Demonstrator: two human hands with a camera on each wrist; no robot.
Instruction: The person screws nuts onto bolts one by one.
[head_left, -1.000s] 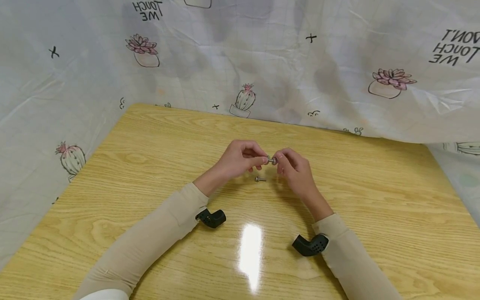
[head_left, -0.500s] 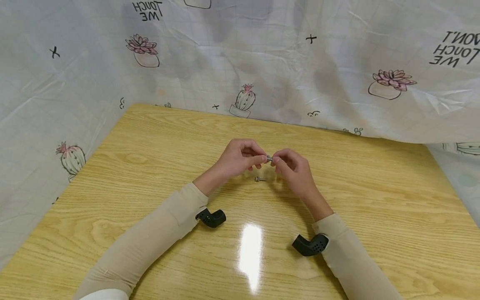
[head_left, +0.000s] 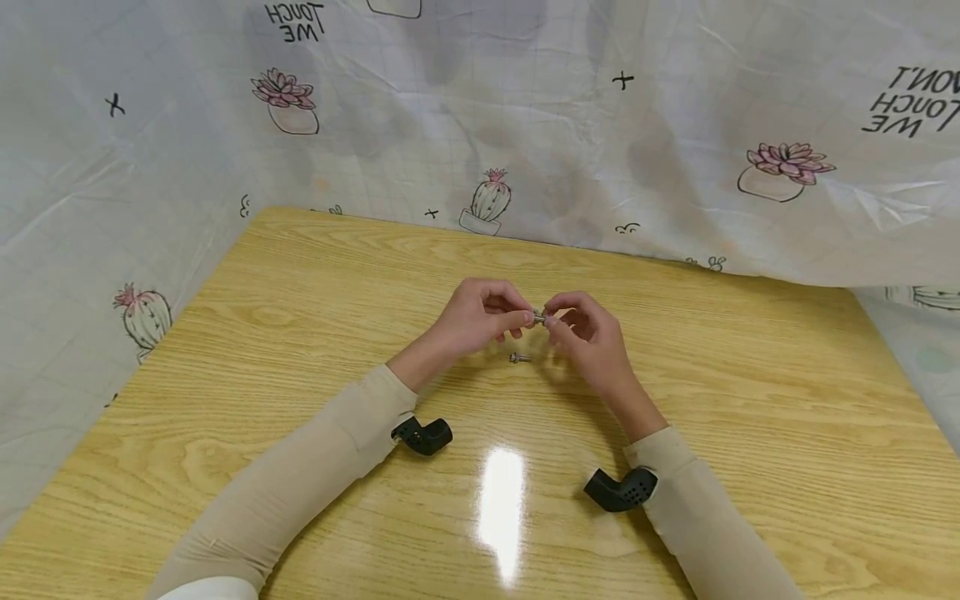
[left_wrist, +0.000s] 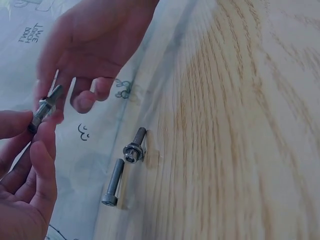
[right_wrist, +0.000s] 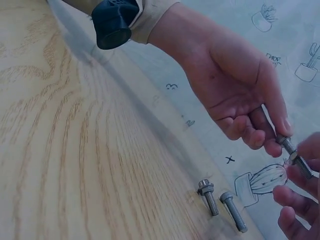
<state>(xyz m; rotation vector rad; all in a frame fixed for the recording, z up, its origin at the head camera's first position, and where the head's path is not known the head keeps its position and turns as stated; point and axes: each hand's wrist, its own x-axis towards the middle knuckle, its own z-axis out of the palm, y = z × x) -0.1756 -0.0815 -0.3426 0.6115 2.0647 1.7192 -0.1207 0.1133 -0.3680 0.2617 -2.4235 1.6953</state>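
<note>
Above the table, both hands meet at a socket-head bolt with a nut partway along its shank. My left hand pinches the bolt by its head between thumb and fingers. Around the nut and the threaded part are the thumb and fingers of my right hand, its index finger slightly raised in the head view. Below on the wood lie a bolt with a nut and washer near its head and a plain socket-head bolt. In the head view a loose bolt shows under the hands.
A wood-grain table spreads out beneath both arms. White printed sheeting hangs along its back and left sides. A black wrist camera is on the left sleeve, another black wrist camera on the right.
My right fingers have shifted along the held bolt toward my left hand, and the index finger has lifted slightly. My left hand and the loose bolt stay in place.
</note>
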